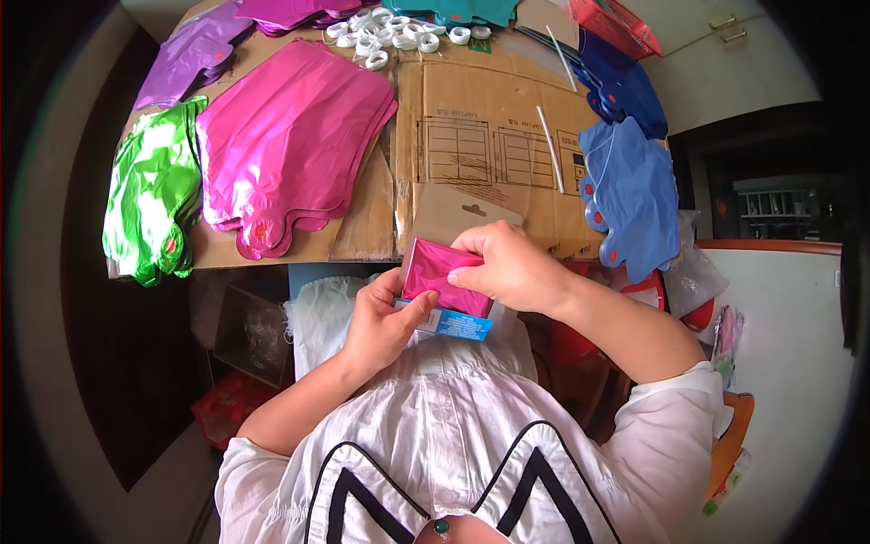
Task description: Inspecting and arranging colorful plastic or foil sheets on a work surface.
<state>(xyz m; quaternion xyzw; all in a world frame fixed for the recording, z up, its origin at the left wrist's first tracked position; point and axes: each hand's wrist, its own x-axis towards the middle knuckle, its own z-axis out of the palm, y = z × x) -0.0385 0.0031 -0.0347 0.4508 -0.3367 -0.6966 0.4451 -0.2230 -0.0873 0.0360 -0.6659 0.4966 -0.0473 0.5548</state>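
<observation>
- Item: folded pink foil (426, 272); held between both hands above the lap, just in front of the near edge of the cardboard-topped table (489, 91).
- Grip, left hand (385, 317): narrow; thumb pressed on the foil's lower edge, fingers mostly hidden behind; a blue label (462, 325) shows just below.
- Grip, right hand (512, 267): narrow; thumb and fingers closed on the foil's right part.
- Packaging: tan card (453, 216) with 1 hang slot, just beyond the foil; whether it joins the blue label cannot be told.
- Progress, judged: foil is folded small and sits against its packaging, so this piece seems partway through handling; whether it is entering or leaving the packaging is unclear; release not yet done; the piles on the table lie flat and unfolded, apart from the hands.
- Count, in hand: 1 folded foil; 1 tan card; 1 blue label.
- Count, foil piles: 7 seen; 1 green (149, 190), 1 large pink (290, 136), 1 purple (186, 54), 1 magenta at the far edge (290, 11), 1 teal (462, 9), 1 dark blue (625, 86), 1 light blue (630, 190); sheets per pile not countable.
- Count, other: 2 white sticks (549, 145); 1 red basket (616, 23); white coils (376, 36) heaped and overlapping, more than 10, exact number unclear.
</observation>
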